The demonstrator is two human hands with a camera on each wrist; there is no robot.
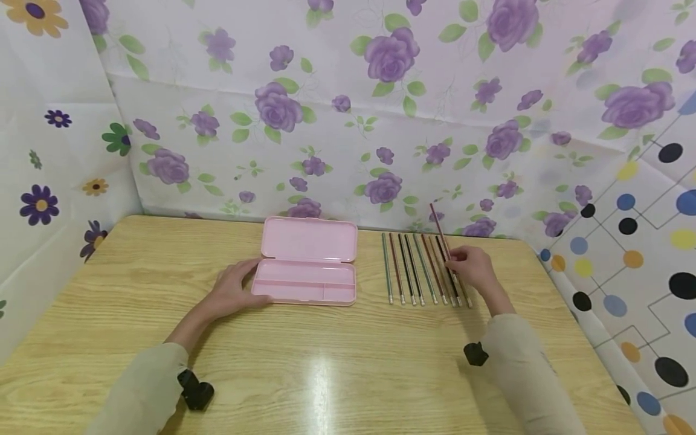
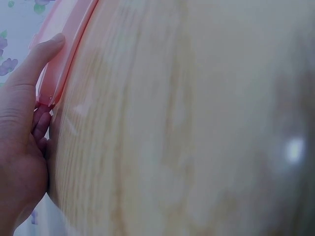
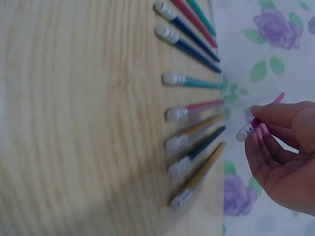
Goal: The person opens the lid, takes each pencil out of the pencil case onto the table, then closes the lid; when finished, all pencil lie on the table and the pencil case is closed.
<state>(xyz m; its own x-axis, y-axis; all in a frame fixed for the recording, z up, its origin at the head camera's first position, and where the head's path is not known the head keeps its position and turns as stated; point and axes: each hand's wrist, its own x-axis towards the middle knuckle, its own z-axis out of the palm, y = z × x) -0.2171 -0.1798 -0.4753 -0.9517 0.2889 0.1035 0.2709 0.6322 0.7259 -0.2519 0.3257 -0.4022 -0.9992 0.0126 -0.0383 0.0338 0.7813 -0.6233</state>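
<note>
A pink pencil case (image 1: 310,240) lies with its lid folded back on the table, its divided tray bare inside. My left hand (image 1: 231,291) grips the case's left end, thumb along the front edge; the left wrist view shows the thumb (image 2: 47,49) on the case's side and curled fingers at its corner. Between thumb and fingers, my right hand (image 1: 474,267) pinches a red pencil (image 1: 437,219), raised and tilted over the right end of a pencil row. In the right wrist view its white eraser end (image 3: 242,134) pokes out of the grip.
Several pencils (image 1: 387,266) in green, red, black and brownish yellow lie side by side right of the case, erasers toward me. The wooden table (image 1: 261,362) ends at a flowered cloth backdrop (image 1: 337,151). Dotted cloth (image 1: 652,272) hangs on the right.
</note>
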